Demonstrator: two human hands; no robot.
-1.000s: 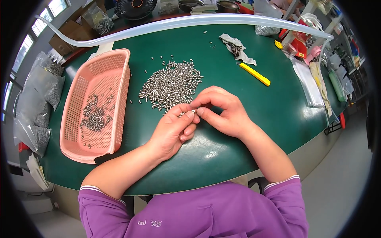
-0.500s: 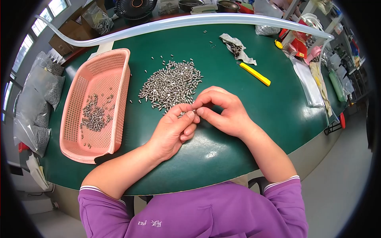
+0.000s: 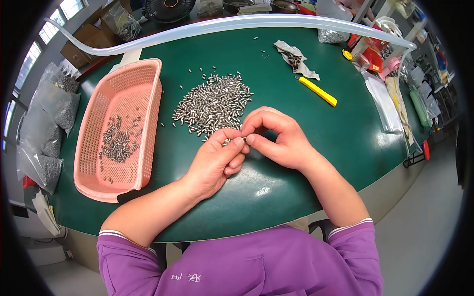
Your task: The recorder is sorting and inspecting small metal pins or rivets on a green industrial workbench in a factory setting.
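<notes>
My left hand (image 3: pixel 212 165) and my right hand (image 3: pixel 284 142) meet just below the near edge of a pile of small silvery metal pins (image 3: pixel 213 102). A tiny metal pin (image 3: pixel 244 139) shows between the pinched thumbs and forefingers, mostly covered by them. Several more pins (image 3: pixel 226 142) show by the left hand's curled fingers; whether they rest in that hand or on the table I cannot tell. To the left, a pink perforated plastic basket (image 3: pixel 152 123) holds a smaller heap of similar pins (image 3: pixel 117 145).
Beyond my right hand lie a yellow utility knife (image 3: pixel 318 92) and a crumpled pale wrapper with dark parts (image 3: pixel 295 60). A translucent tube (image 3: pixel 237 24) spans the green table's far side. Bags of metal parts (image 3: pixel 49 128) stand left; flat plastic bags (image 3: pixel 382 103) lie right.
</notes>
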